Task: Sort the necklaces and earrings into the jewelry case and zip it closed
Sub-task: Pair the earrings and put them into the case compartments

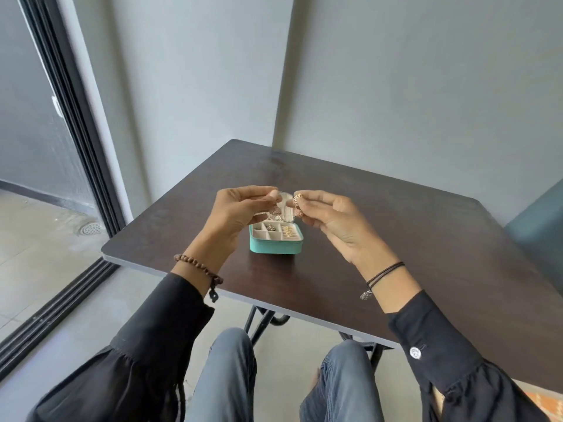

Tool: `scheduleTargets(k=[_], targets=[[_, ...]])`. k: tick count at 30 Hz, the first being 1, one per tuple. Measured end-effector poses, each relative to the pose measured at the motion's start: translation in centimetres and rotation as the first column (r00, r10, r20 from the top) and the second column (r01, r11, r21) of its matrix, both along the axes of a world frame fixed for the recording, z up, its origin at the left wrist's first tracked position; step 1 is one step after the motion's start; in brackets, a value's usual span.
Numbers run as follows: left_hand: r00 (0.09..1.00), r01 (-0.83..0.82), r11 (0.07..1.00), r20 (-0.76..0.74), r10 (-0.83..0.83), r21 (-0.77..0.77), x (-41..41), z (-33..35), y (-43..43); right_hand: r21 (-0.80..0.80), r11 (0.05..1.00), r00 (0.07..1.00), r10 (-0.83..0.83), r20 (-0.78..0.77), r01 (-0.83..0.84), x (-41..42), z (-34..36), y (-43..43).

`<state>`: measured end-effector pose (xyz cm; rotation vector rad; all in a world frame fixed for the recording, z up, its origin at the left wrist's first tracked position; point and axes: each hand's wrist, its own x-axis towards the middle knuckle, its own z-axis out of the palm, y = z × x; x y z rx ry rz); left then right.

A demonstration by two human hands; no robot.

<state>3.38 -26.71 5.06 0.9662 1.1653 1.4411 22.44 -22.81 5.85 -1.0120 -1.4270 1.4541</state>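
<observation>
Hands hang close together, not touching, right over the small teal zip-up jewelry case (275,248), which sits open on the dark brown square table (396,223). The left hand (240,213) pinches a silvery bell-shaped earring (275,211). The right hand (333,222) pinches a rose-gold bell-shaped earring (297,207). Both earrings dangle down. The case lies straight below, between the two hands, with its long side running left to right and its lid standing up at the far side. Both hands look about as near, so I think either could go down first.
</observation>
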Motion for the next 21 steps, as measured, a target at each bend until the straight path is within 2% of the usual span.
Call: scheduleTargets(k=[5,11,21], targets=[[0.994,-0.103,0.995,-0.034,0.103,-0.010,-2.4,-2.0,-0.7,0.115,0.993,0.978,0.002,0.209,-0.026,-3.0,-1.6,0.0],[0.987,-0.143,0.989,-0.072,0.141,-0.025,-3.4,-3.6,-1.5,0.352,0.922,0.851,-0.048,0.522,-0.163,-4.3,-3.5,-0.1],[0.989,-0.129,0.992,-0.073,0.128,-0.008,-3.0,-4.8,-1.8,0.468,0.858,0.743,-0.168,0.648,-0.214,-3.9,-4.9,-2.1]])
